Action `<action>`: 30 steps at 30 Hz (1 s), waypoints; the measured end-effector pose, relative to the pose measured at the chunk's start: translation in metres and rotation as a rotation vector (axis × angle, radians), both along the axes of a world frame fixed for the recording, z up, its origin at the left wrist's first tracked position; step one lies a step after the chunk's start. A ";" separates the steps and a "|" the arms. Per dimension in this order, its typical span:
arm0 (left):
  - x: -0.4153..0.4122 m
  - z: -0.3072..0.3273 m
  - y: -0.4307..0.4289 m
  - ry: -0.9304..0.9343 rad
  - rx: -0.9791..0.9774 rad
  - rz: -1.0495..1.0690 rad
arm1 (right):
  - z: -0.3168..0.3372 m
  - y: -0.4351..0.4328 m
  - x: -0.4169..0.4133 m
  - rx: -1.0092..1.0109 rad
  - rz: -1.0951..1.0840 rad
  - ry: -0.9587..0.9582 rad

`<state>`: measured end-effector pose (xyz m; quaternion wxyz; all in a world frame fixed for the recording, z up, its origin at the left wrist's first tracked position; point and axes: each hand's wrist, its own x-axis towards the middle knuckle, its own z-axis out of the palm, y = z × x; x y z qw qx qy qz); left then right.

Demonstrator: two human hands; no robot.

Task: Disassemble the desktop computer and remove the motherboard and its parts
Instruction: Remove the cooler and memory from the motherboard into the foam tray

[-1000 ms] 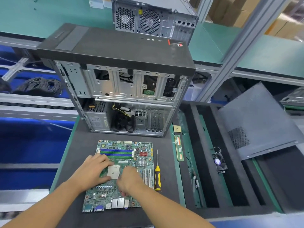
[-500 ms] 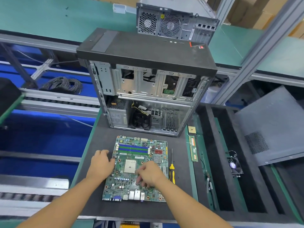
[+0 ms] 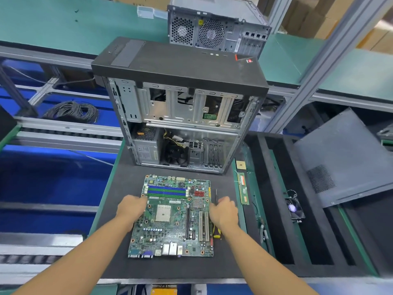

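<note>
The green motherboard (image 3: 172, 218) lies flat on the black foam mat (image 3: 119, 188), in front of the opened tower case (image 3: 182, 116). My left hand (image 3: 130, 207) holds the board's left edge, fingers curled over it near the memory slots. My right hand (image 3: 223, 210) holds the right edge with curled fingers. A yellow-handled screwdriver (image 3: 217, 233) lies beside that edge, partly hidden under my right hand and wrist. Its thin shaft sticks out past my fingers.
A memory stick (image 3: 244, 189) and a small chip (image 3: 241, 165) rest on the green strip at the right. A small fan (image 3: 294, 209) and the grey side panel (image 3: 344, 154) lie in the black trays. Another tower (image 3: 214, 28) stands behind. Cables (image 3: 72, 110) coil at the left.
My right hand has left the middle of the board and moved out to its right edge, over the screwdriver. My left hand stays at the left edge. The camera shifted.
</note>
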<state>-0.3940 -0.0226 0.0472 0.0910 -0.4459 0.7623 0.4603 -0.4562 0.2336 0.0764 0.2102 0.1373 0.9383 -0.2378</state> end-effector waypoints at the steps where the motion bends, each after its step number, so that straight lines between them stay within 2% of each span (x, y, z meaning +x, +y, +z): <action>1: 0.000 -0.002 -0.001 0.002 0.009 0.009 | -0.002 0.001 0.000 0.015 0.036 -0.067; 3: -0.001 -0.005 -0.002 0.000 0.026 0.031 | -0.003 0.002 0.001 0.065 0.091 -0.110; 8: -0.001 -0.010 -0.008 0.014 0.057 0.043 | 0.001 0.003 0.001 0.086 0.111 0.009; 12: -0.003 -0.014 -0.014 -0.005 0.119 0.093 | 0.001 -0.001 0.005 0.118 0.233 -0.052; 19: -0.004 -0.019 -0.015 -0.015 0.112 0.124 | 0.000 -0.011 0.000 0.043 0.089 -0.218; 25: -0.002 -0.028 -0.017 0.009 -0.031 0.087 | 0.002 -0.016 -0.003 -0.025 0.035 -0.264; 30: 0.000 -0.032 -0.023 0.003 -0.019 0.089 | 0.005 -0.018 -0.009 -0.075 -0.031 -0.305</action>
